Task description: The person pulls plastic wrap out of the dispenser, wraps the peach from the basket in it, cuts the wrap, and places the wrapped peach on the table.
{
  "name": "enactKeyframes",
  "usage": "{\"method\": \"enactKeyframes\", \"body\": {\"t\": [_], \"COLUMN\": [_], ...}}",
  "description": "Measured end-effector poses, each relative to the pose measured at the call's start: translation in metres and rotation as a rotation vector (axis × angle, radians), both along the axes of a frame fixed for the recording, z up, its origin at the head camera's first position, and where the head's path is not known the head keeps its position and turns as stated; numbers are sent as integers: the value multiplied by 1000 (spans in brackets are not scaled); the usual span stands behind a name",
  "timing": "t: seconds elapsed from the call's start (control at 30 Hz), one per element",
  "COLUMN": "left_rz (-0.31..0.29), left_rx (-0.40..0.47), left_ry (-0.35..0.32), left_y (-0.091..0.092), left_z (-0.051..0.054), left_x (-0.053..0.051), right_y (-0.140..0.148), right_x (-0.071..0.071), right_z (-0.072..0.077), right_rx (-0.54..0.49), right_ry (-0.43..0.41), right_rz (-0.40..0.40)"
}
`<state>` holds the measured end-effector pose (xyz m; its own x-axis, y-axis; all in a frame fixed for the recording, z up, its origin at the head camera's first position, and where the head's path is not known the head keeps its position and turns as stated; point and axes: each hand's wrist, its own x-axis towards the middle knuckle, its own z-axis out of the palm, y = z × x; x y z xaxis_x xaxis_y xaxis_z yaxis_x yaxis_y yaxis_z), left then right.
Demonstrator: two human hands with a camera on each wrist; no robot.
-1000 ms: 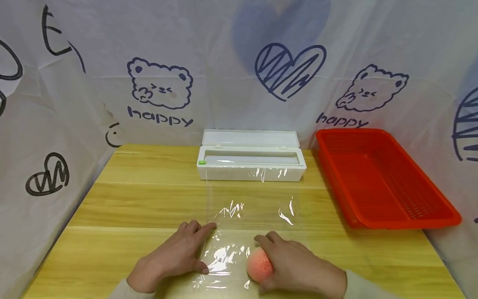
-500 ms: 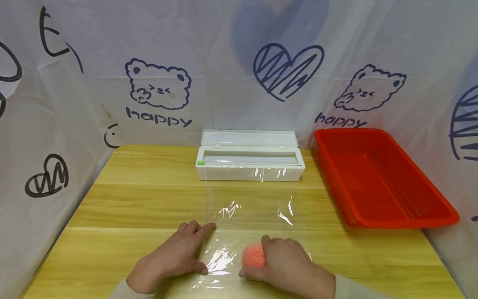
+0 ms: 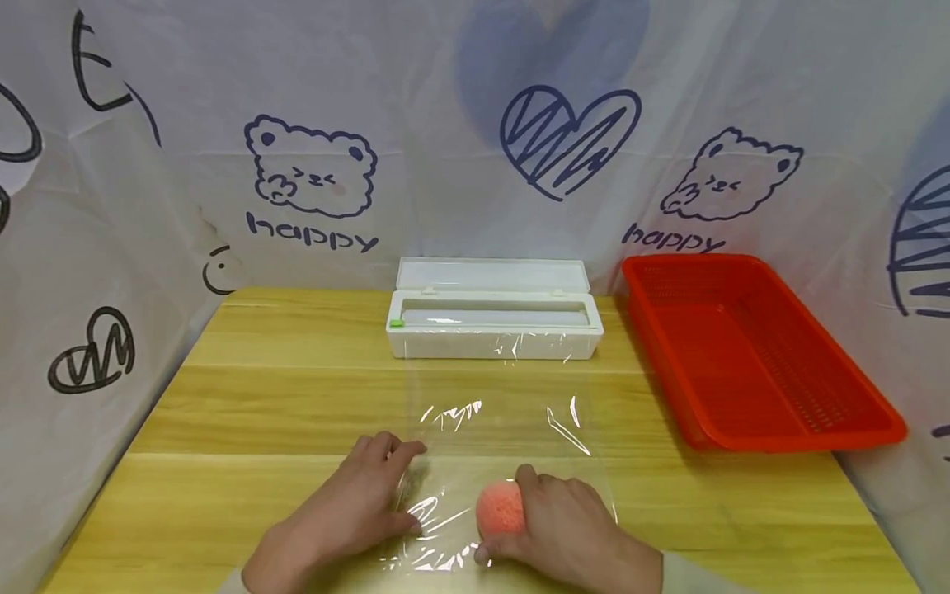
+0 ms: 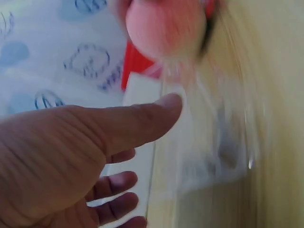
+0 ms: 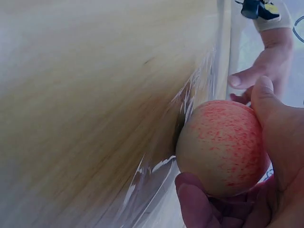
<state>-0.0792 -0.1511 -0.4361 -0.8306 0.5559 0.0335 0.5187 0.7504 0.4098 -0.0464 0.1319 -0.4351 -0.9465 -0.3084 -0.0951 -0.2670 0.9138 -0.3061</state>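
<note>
A pinkish peach [image 3: 500, 509] with red streaks is in my right hand [image 3: 567, 528], gripped between thumb and fingers. It sits at or just above a sheet of clear cling film [image 3: 505, 445], and the right wrist view shows the peach [image 5: 223, 147] close beside the film. My left hand [image 3: 356, 495] is at the film's left edge, thumb and index finger apart. In the left wrist view the thumb [image 4: 142, 118] is stretched out and the other fingers are slightly bent, with nothing between them. Whether they touch the film cannot be told.
At the back, a white cling film box [image 3: 493, 342] stands with its lid raised, a green slider [image 3: 397, 323] at its left end. The film runs from it towards me. A red plastic basket [image 3: 686, 404] stands at the right. Printed cloth [image 3: 438, 165] hangs behind the wooden table [image 3: 245, 396].
My right hand has turned over the peach and shifted slightly left with it. My left hand has stayed nearly in place, its fingertips moving slightly, and the film's creases near it have changed.
</note>
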Motion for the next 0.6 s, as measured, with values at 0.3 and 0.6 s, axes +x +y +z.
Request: {"method": "enactKeyframes", "body": {"t": [0.3,0.6], "left_rz": [-314,-364], "left_rx": [-53,-24], "left_ry": [115,203], "left_y": [29,33], "left_z": [-4,-21], "left_x": [25,23], "right_y": [5,13], "right_x": [2,-2], "right_z": [4,13], "right_rx": [-20,-35], "right_ry": [-15,-17], "right_rz": [44,28]}}
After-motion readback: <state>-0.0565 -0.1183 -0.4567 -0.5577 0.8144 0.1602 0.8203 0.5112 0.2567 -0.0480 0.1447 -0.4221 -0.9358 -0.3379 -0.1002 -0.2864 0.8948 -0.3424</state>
